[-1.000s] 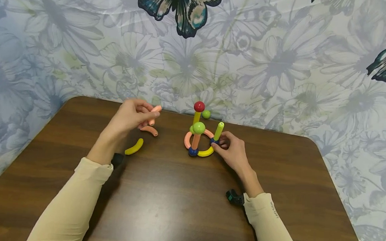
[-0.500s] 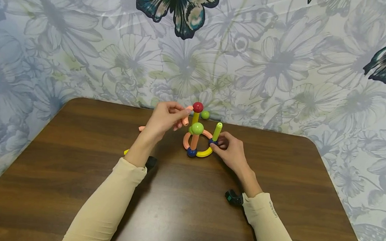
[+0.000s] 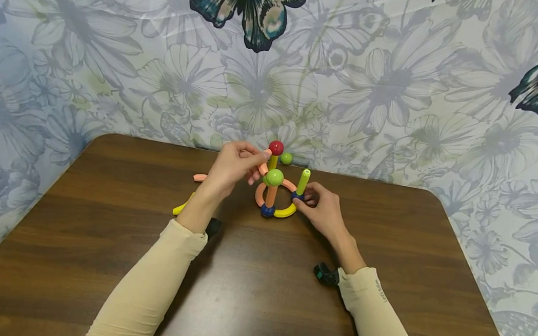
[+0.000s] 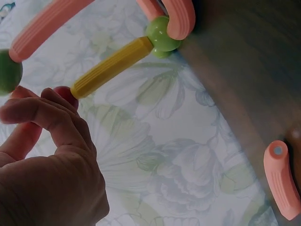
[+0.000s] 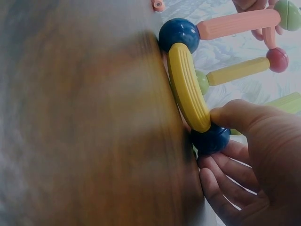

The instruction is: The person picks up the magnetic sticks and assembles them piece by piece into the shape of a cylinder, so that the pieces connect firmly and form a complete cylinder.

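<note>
I seem to be indoors in a homely room, perhaps in a house, though I cannot tell for certain. In front of me a dark brown wood-grain table (image 3: 242, 300) with rounded far corners stands close against a backdrop (image 3: 483, 150) printed with pale flowers (image 3: 392, 80) and teal-and-black butterflies (image 3: 248, 12), more home decoration than workplace. The colourful ball-and-stick toy (image 3: 271, 196) on it suits a playroom too.
</note>
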`<move>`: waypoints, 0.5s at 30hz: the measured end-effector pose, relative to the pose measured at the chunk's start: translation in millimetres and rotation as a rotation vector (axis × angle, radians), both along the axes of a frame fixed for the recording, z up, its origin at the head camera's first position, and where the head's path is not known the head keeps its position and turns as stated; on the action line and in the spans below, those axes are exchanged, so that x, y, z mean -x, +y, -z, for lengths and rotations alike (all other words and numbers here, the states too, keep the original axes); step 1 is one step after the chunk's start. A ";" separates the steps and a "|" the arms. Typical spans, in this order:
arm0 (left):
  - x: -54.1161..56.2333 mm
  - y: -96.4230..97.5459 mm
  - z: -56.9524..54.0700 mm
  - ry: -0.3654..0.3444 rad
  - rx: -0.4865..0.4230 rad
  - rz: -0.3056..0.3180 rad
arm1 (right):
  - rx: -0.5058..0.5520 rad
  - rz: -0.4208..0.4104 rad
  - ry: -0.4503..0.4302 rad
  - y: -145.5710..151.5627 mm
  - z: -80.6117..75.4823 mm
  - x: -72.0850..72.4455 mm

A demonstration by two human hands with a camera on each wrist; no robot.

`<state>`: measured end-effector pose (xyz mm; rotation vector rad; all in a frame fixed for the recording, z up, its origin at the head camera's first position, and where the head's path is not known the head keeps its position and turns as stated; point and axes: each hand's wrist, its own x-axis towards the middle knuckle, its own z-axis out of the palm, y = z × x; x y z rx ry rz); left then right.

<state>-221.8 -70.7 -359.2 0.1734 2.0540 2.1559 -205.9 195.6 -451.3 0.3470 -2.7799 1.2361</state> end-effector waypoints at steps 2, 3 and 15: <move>-1.2 1.0 -0.4 0.001 -0.003 0.003 | 0.001 0.001 0.001 0.1 0.0 -0.2; -1.6 1.4 -0.5 0.002 -0.004 0.001 | 0.000 0.001 0.001 0.2 0.0 -0.3; -1.1 -0.6 3.2 0.012 -0.005 -0.012 | 0.006 -0.018 0.005 -1.1 0.0 0.3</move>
